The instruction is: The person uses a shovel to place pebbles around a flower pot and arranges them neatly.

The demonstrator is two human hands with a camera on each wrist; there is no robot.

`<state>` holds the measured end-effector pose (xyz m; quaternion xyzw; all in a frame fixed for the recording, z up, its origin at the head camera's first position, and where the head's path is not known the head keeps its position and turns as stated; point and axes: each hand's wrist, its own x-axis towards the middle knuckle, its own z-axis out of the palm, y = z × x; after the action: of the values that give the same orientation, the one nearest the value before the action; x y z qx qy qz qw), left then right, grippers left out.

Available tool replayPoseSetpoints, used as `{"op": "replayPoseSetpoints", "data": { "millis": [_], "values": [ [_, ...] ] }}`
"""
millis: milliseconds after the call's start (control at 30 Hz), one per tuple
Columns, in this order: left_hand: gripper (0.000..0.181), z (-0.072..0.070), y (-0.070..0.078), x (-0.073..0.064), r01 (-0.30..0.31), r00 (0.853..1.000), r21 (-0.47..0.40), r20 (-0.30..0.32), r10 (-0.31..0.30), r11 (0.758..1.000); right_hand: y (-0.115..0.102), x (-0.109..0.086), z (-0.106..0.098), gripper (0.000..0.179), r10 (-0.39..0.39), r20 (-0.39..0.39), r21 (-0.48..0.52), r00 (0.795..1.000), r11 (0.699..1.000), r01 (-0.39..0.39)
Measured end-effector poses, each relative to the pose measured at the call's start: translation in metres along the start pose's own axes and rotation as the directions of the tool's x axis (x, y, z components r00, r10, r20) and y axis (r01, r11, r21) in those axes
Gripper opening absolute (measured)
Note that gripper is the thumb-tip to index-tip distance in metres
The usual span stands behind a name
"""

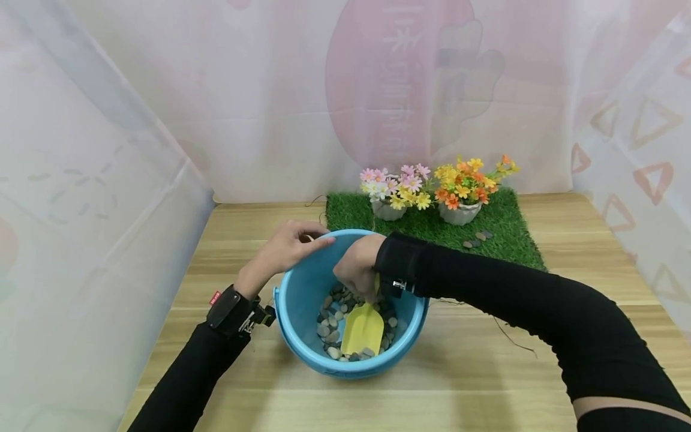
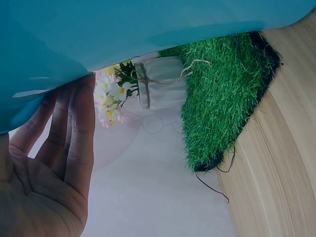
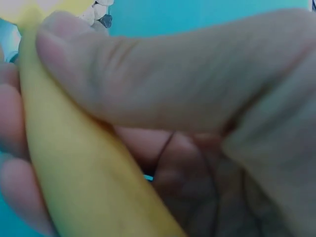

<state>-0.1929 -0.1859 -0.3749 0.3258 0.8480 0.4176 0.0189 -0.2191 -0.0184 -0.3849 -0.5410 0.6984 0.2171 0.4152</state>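
Observation:
A blue bucket (image 1: 302,351) stands on the wooden table with grey and pale pebbles (image 1: 330,330) over its bottom. My right hand (image 1: 358,264) reaches down inside and grips the handle (image 3: 89,163) of a yellow toy shovel, thumb laid along it. The shovel's blade (image 1: 363,331) points toward the near wall, among the pebbles, with a few at its front edge. At the bucket's far left rim, my left hand (image 1: 291,246) holds on with the thumb at the top edge. Its fingers (image 2: 79,133) reach against the bucket's outer wall in the left wrist view.
Behind the bucket lies an artificial grass mat (image 1: 345,210). Two flowerpots stand on it, one with pink and yellow flowers (image 1: 396,186), one with orange and yellow flowers (image 1: 469,183). A few pebbles (image 1: 475,243) lie on the mat. Printed cloth (image 1: 270,120) hangs behind the table.

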Motion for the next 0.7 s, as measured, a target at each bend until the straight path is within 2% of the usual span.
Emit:
{"op": "replayPoseSetpoints", "data": {
  "millis": [200, 333, 500, 700],
  "values": [
    [0.016, 0.0, -0.001, 0.001, -0.006, 1.0, -0.003, 0.001, 0.006, 1.0, 0.002, -0.007, -0.003, 0.012, -0.03, -0.013, 0.069, 0.999, 0.997, 0.031],
    [0.015, 0.0, -0.001, 0.0, -0.005, 1.0, -0.002, 0.006, 0.005, 1.0, 0.001, -0.014, -0.005, 0.017, -0.055, -0.02, 0.113, 0.998, 0.992, 0.057],
    [0.015, 0.0, 0.0, -0.001, 0.014, 1.0, 0.0, 0.004, -0.014, 1.0, 0.002, -0.02, -0.003, 0.024, -0.069, -0.028, 0.221, 0.997, 0.972, 0.074],
    [0.016, 0.0, 0.001, 0.001, 0.004, 1.0, 0.011, 0.002, -0.004, 1.0, 0.009, -0.018, 0.001, 0.024, -0.063, -0.028, 0.262, 0.998, 0.963, 0.068]
  ]
}}
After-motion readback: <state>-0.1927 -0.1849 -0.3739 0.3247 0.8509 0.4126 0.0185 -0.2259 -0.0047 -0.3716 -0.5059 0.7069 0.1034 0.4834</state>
